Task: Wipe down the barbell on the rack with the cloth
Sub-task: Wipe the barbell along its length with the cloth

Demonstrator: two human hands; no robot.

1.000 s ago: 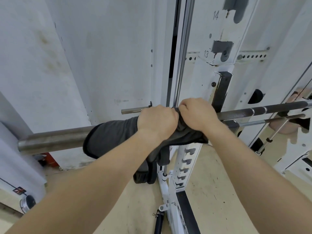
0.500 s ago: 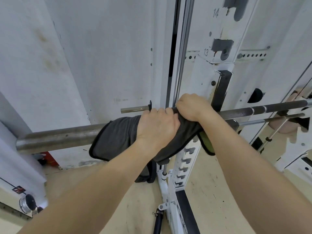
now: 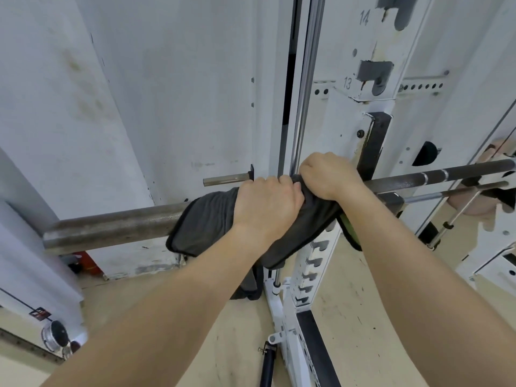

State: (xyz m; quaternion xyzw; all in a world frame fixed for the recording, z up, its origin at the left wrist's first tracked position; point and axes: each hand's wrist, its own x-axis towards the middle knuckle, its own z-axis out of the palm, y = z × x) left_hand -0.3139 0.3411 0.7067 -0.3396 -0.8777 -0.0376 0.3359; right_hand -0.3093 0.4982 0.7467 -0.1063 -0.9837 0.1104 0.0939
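Note:
The steel barbell [image 3: 111, 229] lies across the white rack [image 3: 346, 121], its thick sleeve at the left and its thin dark shaft running off to the right. A dark grey cloth [image 3: 203, 219] is draped over the bar where sleeve meets shaft, and a green edge of it shows under my right wrist. My left hand [image 3: 265, 208] grips the cloth around the bar. Just to its right, my right hand [image 3: 326, 174] grips the cloth on the shaft beside the rack's black hook. Part of the cloth hangs below the bar.
A white wall stands close behind the bar. A chrome guide rod [image 3: 304, 93] runs vertically beside the upright, and a short peg [image 3: 226, 180] sticks out left. A thinner rod [image 3: 452, 191] lies under the shaft at right. Tan floor below holds the rack's base [image 3: 296, 331].
Both hands have shifted to the right along the bar with the cloth, whose left edge uncovered more of the sleeve. The right hand rose slightly and a green edge of the cloth came into view.

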